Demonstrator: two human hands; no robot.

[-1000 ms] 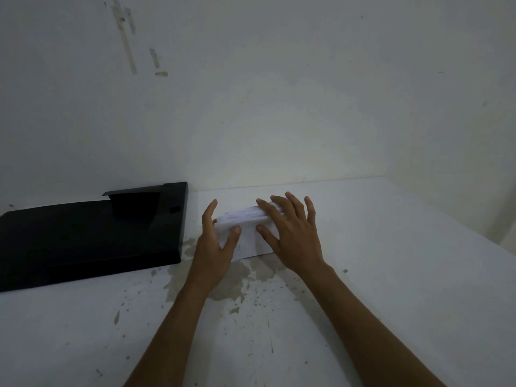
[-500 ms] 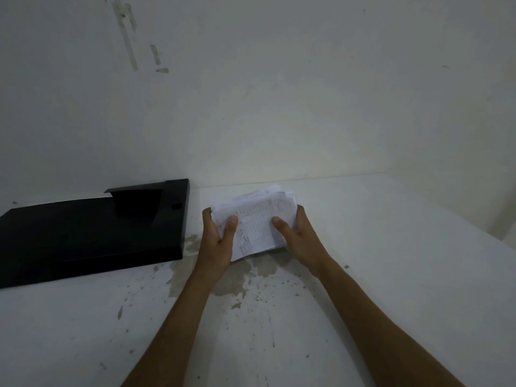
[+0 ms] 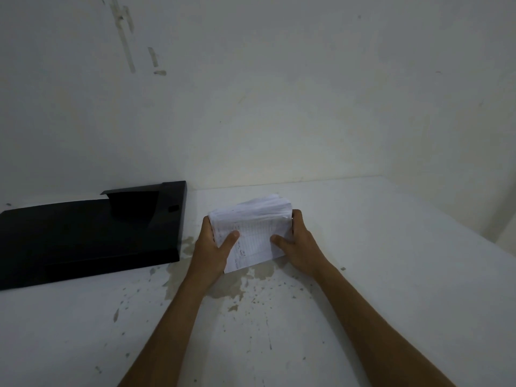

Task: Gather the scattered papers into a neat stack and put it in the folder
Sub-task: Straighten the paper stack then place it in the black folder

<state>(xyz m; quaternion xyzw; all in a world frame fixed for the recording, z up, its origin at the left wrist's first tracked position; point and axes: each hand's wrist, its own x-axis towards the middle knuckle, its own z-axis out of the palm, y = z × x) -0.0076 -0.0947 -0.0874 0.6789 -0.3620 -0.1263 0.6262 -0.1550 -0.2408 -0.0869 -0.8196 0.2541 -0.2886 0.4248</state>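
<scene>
White printed papers (image 3: pixel 252 233), bunched in an uneven stack, were gripped at both sides: the left hand (image 3: pixel 212 251) and right hand (image 3: pixel 300 245) each curled round an edge, thumbs on top, above the stained white table (image 3: pixel 391 275), just right of the black folder (image 3: pixel 83 238).

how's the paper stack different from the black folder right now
The paper stack is white with faint writing; the folder is plain black. The stack is tilted up in the grip of the left hand and right hand; the folder lies flat, untouched. The stack looks far smaller. Both sit over the white table.
</scene>
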